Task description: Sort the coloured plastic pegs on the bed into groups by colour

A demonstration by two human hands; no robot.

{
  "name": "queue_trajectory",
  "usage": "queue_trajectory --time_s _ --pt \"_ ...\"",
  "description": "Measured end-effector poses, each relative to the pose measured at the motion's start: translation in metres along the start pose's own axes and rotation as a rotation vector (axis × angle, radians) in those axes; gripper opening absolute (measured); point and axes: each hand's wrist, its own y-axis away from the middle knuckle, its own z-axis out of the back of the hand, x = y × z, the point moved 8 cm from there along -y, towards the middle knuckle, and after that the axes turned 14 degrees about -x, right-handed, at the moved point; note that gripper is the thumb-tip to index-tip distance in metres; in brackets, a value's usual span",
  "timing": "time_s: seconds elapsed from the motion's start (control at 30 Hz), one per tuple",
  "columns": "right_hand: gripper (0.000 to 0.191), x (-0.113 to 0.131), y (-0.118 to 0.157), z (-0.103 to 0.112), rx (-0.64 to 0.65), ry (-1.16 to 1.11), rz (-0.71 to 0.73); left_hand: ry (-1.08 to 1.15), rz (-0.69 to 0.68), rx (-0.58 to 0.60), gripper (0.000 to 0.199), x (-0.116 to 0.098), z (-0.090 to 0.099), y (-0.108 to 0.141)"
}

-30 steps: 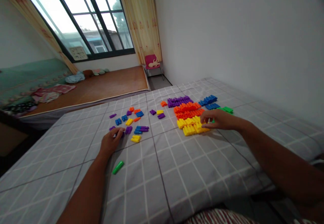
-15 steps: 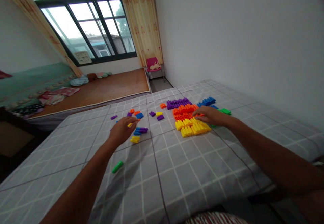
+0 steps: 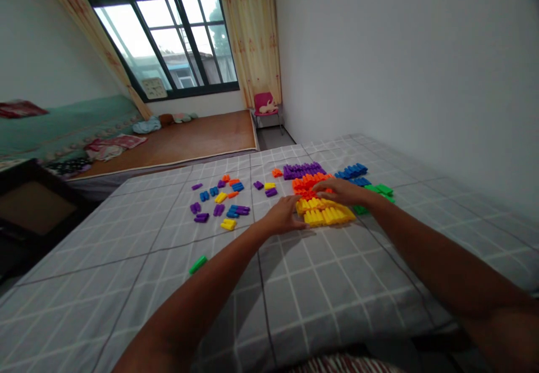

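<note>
Though contact is unclear, yellow pieces (image 3: pixel 328 215) lie beside both hands (image 3: pixel 283 215) (image 3: pixel 339 191).

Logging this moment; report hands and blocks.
Left hand at yellow blocks' left edge. Right hand over orange blocks. Grips unclear. Green piece apart, near left forearm.

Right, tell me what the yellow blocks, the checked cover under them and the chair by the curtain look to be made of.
Yellow blocks: probably plastic, smooth, judging by their even, bright colour and moulded-looking ridges.
Checked cover: woven cloth, matt, since it creases and drapes over the edge.
Chair: pink seat and back likely plastic; thin legs perhaps metal, too far off to be sure.
</note>
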Motion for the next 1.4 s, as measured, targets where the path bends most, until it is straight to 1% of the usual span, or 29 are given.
queue_trajectory --time_s 0.13,0.23,0.3,0.4,0.53,0.77,0.87,0.93,1.03,1.1,1.2,1.3,1.4 --pt "0.039 -0.005 -0.002 -0.010 -0.011 0.060 -0.006 -0.034 0.023 -0.021 0.099 -0.004 -0.005 0.006" --pt "0.040 -0.005 -0.001 -0.022 0.003 0.111 0.013 -0.062 0.044 -0.050 0.098 -0.007 -0.008 0.010" --pt "0.042 -0.006 -0.001 -0.026 0.007 0.153 0.012 -0.076 0.055 -0.061 0.095 -0.009 -0.010 0.011" --pt "0.044 -0.006 -0.002 -0.027 0.005 0.149 0.007 -0.082 0.072 -0.074 0.090 -0.010 -0.011 0.012" --pt "0.044 -0.006 -0.002 -0.025 0.007 0.101 -0.010 -0.070 0.079 -0.080 0.089 -0.009 -0.012 0.011" --pt "0.044 -0.005 0.001 -0.030 0.010 0.121 -0.017 -0.037 0.054 -0.070 0.088 -0.010 -0.013 0.012" --pt "0.044 -0.004 0.002 -0.027 0.033 0.070 -0.037 -0.008 0.039 -0.057 0.087 -0.012 -0.012 0.013" --pt "0.046 -0.007 0.002 -0.019 0.022 0.043 -0.063 0.019 0.031 -0.057 0.088 -0.012 -0.012 0.013" --pt "0.048 -0.017 0.004 -0.002 -0.028 0.035 -0.104 0.039 0.031 -0.062 0.089 -0.011 -0.011 0.014" --pt "0.048 -0.022 0.008 0.004 -0.032 0.041 -0.118 0.036 0.035 -0.062 0.089 -0.010 -0.011 0.014" --pt "0.046 -0.025 0.013 0.002 0.018 0.056 -0.118 0.032 0.032 -0.063 0.088 -0.010 -0.012 0.013" --pt "0.044 -0.023 0.017 -0.004 0.068 0.089 -0.102 0.029 0.027 -0.072 0.087 -0.009 -0.014 0.012" --pt "0.043 -0.020 0.018 -0.006 0.091 0.098 -0.093 0.017 0.016 -0.081 0.086 -0.008 -0.016 0.012"
